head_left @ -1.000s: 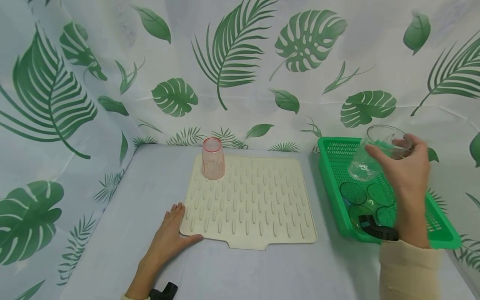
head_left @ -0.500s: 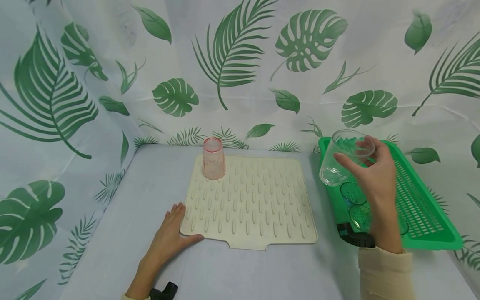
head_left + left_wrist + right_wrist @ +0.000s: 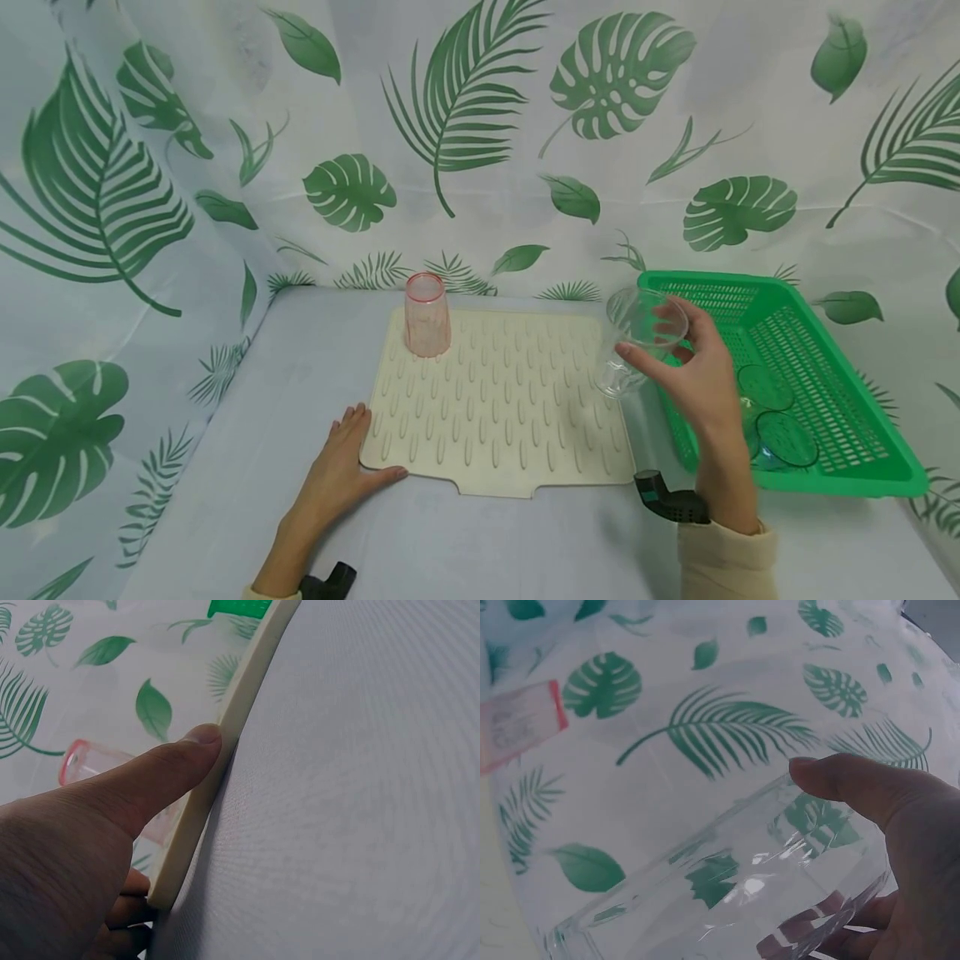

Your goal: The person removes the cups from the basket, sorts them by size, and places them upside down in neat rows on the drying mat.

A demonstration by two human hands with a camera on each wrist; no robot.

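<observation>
My right hand grips a clear drinking glass, thumb on the near side and fingers round the far side. The glass is tilted and hangs over the right edge of a cream drying mat with raised ridges. In the right wrist view the clear glass fills the lower middle. My left hand rests at the mat's near left corner, and its thumb touches the mat's edge in the left wrist view. A pink glass with a red edge on top stands at the mat's far left.
A green plastic basket stands to the right of the mat. Inside it are several glasses, partly hidden by my right arm. A leaf-patterned curtain hangs behind the pale tabletop.
My right hand has carried the clear glass leftward and slightly down, from above the basket to the mat's right edge. My left hand and the pink glass have stayed in place.
</observation>
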